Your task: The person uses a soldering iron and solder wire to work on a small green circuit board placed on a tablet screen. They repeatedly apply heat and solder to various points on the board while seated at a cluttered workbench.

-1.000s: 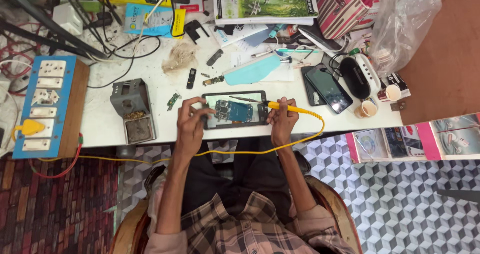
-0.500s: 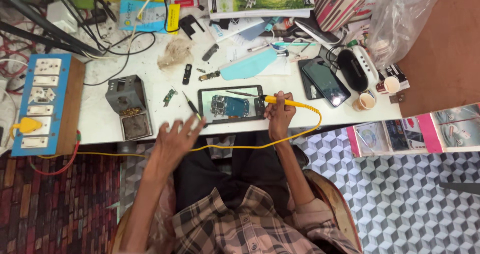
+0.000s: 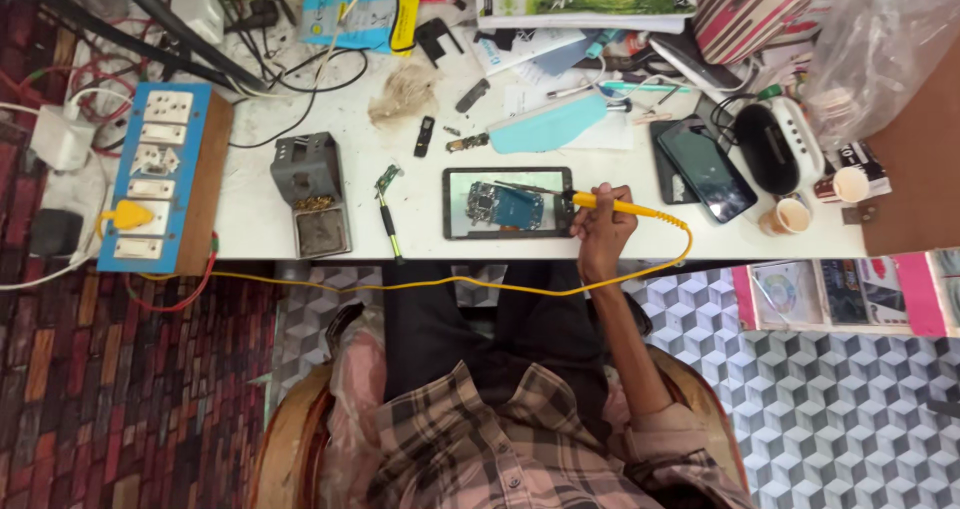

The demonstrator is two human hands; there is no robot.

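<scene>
While the right hand [image 3: 598,231] closes its fingers around the yellow soldering iron [image 3: 612,205], its thin metal tip reaches left over the opened phone [image 3: 508,203], a dark flat slab with a blue circuit board showing inside, lying at the near edge of the white worktable [image 3: 250,224]. The left hand is out of view, so its fingers cannot be told. The iron's yellow cord [image 3: 450,284] loops off the near table edge, sags across the lap and runs left to a yellow plug on the blue switchboard [image 3: 152,191], a wooden box hanging at the left end of the table. Just left of the phone lie a slim green-handled tool [image 3: 387,231] and a small green board piece [image 3: 387,178]; further left stands a grey metal iron stand [image 3: 312,194] with a square tray. Right of the hand, well apart, rest two dark phones [image 3: 700,169], a black-and-white oval device [image 3: 778,147] and two small cups [image 3: 790,216]. On the far side sit a teal plastic card [image 3: 548,129], a tuft of beige fibre [image 3: 404,95], tangled black cables and stacked books. The bare strip between stand and phone is the widest open surface near the hand; the far half is crowded
</scene>
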